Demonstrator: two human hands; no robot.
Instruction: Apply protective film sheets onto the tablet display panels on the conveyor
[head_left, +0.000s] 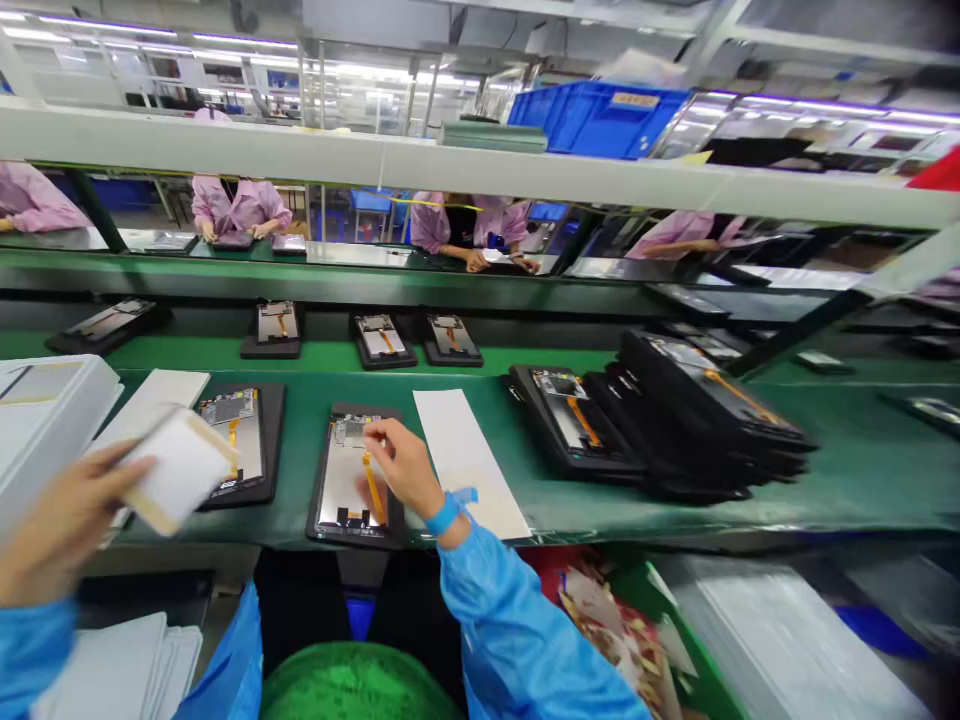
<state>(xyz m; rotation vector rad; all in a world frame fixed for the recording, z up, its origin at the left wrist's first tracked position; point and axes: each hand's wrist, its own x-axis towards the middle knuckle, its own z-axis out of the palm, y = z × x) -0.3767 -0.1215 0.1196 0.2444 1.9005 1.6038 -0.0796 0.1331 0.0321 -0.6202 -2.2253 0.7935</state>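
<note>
My left hand (82,510), slightly blurred, grips a white rectangular piece with tan edge strips (184,468). It is raised at the left, partly in front of an opened tablet (259,450) on a dark pad. My right hand (405,462), a blue band at its wrist, is over another opened tablet (341,490) with a silver back and an orange flex cable (373,488). Its thumb and fingertips are pinched near the circuit board end of that tablet. Whatever may be between these fingertips is too small to make out.
White card strips (469,460) flank the tablets on the green bench (420,510). Stacked tablets on black pads (690,420) stand at right; a white tray stack (52,420) is at left. More tablets (381,338) line the far belt. Below right is a green scrap bin (675,650). Co-workers sit opposite.
</note>
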